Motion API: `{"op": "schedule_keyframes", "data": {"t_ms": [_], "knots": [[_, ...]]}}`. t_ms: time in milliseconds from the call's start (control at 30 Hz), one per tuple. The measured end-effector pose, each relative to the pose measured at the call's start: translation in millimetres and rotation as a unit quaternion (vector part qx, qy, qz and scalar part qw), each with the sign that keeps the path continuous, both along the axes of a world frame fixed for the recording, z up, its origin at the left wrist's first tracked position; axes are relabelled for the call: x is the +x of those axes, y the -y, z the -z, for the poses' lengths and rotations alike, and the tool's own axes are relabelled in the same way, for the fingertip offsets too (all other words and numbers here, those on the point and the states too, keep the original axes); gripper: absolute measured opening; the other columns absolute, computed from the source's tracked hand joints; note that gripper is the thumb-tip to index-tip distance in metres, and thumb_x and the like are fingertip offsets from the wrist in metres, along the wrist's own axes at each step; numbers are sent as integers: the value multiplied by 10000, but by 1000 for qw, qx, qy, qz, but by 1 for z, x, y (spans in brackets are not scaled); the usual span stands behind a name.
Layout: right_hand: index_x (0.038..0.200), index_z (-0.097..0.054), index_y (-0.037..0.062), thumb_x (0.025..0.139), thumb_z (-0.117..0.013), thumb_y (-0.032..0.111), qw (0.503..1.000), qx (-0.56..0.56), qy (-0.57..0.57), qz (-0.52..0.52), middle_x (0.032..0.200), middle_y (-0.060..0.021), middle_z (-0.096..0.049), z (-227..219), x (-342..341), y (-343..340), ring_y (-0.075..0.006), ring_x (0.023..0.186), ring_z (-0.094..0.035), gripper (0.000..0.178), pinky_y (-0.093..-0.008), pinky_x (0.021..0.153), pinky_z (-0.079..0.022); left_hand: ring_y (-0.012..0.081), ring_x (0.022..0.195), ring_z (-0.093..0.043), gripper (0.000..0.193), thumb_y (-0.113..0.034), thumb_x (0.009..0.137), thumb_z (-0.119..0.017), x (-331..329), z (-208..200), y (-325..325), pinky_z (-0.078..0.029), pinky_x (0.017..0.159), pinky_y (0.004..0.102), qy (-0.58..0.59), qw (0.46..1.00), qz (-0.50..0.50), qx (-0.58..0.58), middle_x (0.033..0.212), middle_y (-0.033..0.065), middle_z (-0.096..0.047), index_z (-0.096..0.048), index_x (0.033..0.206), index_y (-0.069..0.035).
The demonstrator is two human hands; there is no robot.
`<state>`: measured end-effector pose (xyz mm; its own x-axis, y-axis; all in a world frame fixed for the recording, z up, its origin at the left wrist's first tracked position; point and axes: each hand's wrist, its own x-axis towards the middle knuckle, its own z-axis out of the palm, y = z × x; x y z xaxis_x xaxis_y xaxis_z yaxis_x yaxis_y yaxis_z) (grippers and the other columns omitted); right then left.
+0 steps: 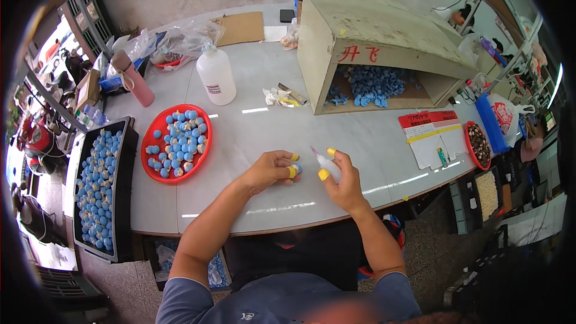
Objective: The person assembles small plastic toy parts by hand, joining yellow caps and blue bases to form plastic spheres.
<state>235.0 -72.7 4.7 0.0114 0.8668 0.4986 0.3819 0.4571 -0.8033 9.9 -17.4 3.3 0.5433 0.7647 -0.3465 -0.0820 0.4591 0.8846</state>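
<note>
Head view: blue shirt (pixel 258 301) nearest, below front edge of bench (pixel 252 129). Near that edge, left hand (pixel 267 171) grip pinched on small blue piece (pixel 298 168); right hand (pixel 345 186) grip curled round white nozzle bottle (pixel 330 171). One piece apparently in work; done share among blue balls (pixel 177 144) in red tray (pixel 207 143): cannot tell.

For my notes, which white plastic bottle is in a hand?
The small white plastic bottle with pointed nozzle, in the right hand; the large white plastic bottle stands upright on the grey table.

The left grip (pixel 271 170) pinches a small blue piece (pixel 298 168); the right grip (pixel 345 183), near it, holds a whitish bottle (pixel 329 170). Left of both, a red tray (pixel 208 138) carries blue balls (pixel 175 155).
</note>
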Motion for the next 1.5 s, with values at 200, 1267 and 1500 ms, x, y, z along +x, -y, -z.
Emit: {"op": "schedule_keyframes", "data": {"t_ms": [200, 1267, 1500], "knots": [[1027, -622, -6, 762, -718, 33, 996, 68, 24, -46, 844, -143, -669, 12, -13, 12, -238, 656, -632, 284, -310, 590, -495, 144, 821, -656, 418, -59, 830, -690, -2, 2, 1, -533, 724, 231, -35, 997, 54, 37, 954, 126, -679, -562, 1192, 106], [933, -582, -12, 766, -699, 86, 960, 232, 157, -6, 647, -106, -577, 19, -21, 10, -253, 482, -522, 226, -342, 476, -405, 177, 913, -680, 376, -70, 869, -675, 1, 1, 1, -556, 755, 240, -32, 998, 44, 13, 1012, 150, -675, -561, 1166, 132], [911, -593, -13, 704, -706, 89, 949, 245, 198, 6, 607, -78, -536, 18, -21, 11, -236, 477, -516, 257, -329, 456, -397, 172, 913, -680, 382, -97, 897, -679, 2, 0, 1, -558, 775, 233, -19, 999, 31, 5, 1015, 146, -675, -554, 1182, 124]]}}
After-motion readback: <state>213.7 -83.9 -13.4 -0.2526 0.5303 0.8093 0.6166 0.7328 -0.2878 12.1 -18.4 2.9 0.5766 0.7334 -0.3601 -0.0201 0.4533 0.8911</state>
